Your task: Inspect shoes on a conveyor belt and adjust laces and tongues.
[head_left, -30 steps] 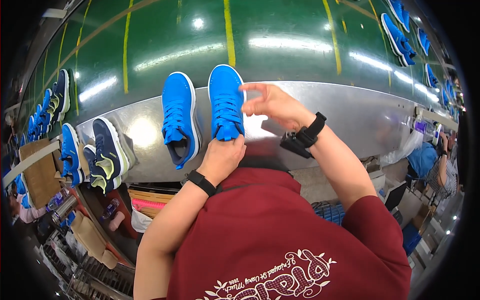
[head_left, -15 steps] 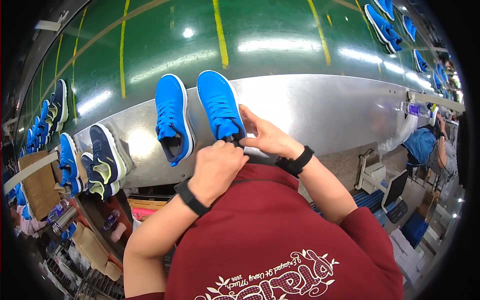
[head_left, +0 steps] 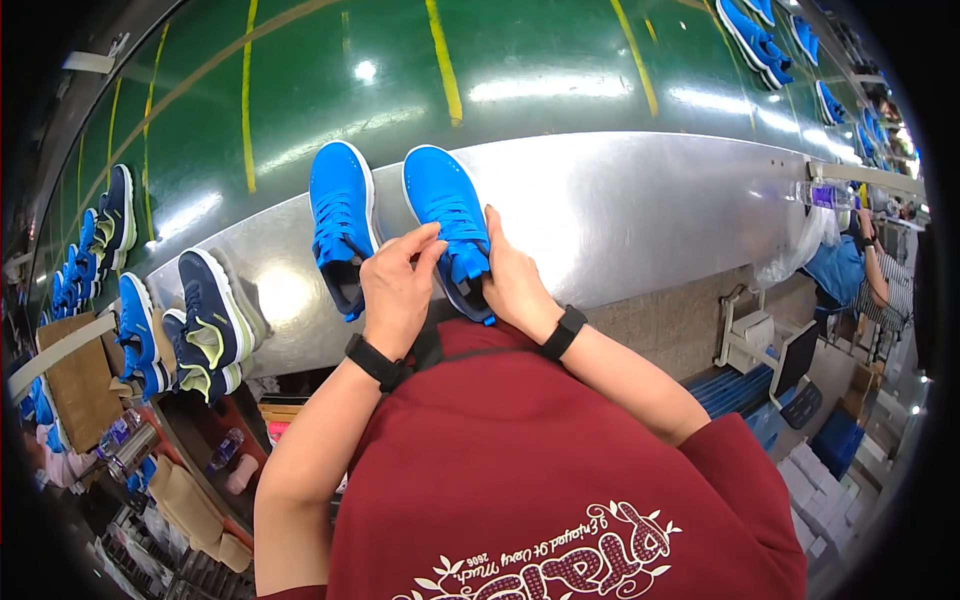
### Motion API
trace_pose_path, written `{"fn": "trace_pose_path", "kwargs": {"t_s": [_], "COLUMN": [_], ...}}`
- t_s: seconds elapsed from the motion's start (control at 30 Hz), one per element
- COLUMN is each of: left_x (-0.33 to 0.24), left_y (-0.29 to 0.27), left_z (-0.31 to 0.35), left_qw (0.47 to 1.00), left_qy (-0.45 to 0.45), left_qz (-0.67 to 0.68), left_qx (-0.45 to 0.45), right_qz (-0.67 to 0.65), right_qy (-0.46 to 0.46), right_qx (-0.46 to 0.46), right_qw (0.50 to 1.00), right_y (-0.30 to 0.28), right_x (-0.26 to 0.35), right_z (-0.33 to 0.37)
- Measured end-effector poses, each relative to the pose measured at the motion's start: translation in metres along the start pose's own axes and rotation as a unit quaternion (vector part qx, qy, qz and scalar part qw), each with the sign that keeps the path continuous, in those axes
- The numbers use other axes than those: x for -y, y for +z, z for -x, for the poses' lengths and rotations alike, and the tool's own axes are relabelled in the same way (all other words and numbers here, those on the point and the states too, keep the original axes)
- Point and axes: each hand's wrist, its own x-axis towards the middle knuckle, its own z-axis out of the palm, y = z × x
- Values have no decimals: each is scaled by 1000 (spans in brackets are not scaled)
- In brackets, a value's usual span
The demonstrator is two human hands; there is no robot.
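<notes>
A blue shoe (head_left: 437, 180) is set near the middle of the frame, on the shiny metal strip (head_left: 620, 215), with its toe pointed to the top. A second blue shoe (head_left: 338, 190) is placed just beside it, to the left in the frame. Two navy shoes (head_left: 210, 285) are seen at the left of the frame, and the green surface (head_left: 550, 50) is seen across the top.

The blue shoe is held at its right side by the right hand (head_left: 518, 285), with the fingers laid along it. The left hand (head_left: 397, 290) is brought to the other side, by the laces (head_left: 457, 222). Its thumb and pointing finger are bent close together, but whether a lace is pinched between them cannot be told.

The step in hand seems to be tidying the laces and the tongue (head_left: 468, 263). For the next move, it is judged that the shoe needs to be kept firm by the right hand, and that a small, gentle pinch is needed from the left one, so that the laces are not tugged out of line.
</notes>
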Motion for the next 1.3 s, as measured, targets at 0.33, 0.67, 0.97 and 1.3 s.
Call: {"fn": "trace_pose_path", "kwargs": {"t_s": [0.33, 0.67, 0.97, 1.3], "left_x": [-19, -9, -13, -18], "left_y": [-4, -3, 7, 17], "left_z": [14, 3, 15, 23], "left_qw": [999, 977, 994, 996], "left_qy": [-29, -130, -57, -8], "left_qz": [-13, 170, 85, -73], "left_qx": [15, -7, -28, -50], "right_qz": [9, -11, -18, -21], "right_qy": [15, 4, 15, -10], "right_qx": [-9, -39, -20, -33], "right_qw": [1000, 999, 1000, 999], "right_y": [3, 6, 1, 6], "right_x": [4, 2, 4, -1], "right_z": [1, 0, 0, 1]}}
